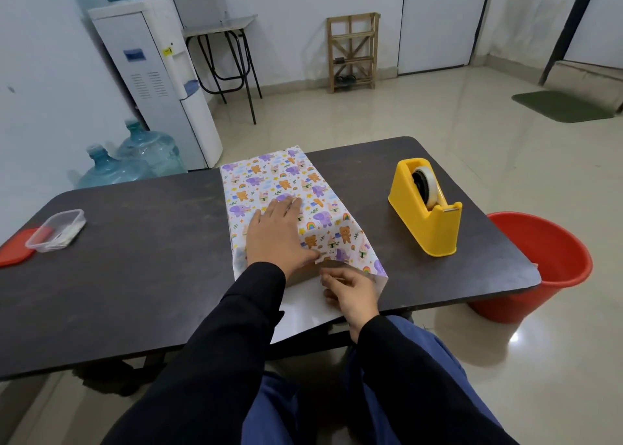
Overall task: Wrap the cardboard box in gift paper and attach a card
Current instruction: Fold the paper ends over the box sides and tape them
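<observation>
Gift paper (269,181) printed with elephants, bears and rainbows lies folded over the cardboard box at the middle of the dark table (135,276). Only a brown sliver of the box (301,277) shows at the near open end. My left hand (276,235) lies flat on top of the paper, fingers spread, pressing it down. My right hand (350,293) sits at the near end, fingers curled around the loose edge of the paper, whose white underside (303,316) hangs past the table's front edge. No card is visible.
A yellow tape dispenser (426,208) stands right of the parcel. A clear plastic container (55,230) and its red lid (15,247) lie at the table's left. A red bucket (536,266) stands on the floor beside the right edge. Water bottles and a cooler stand back left.
</observation>
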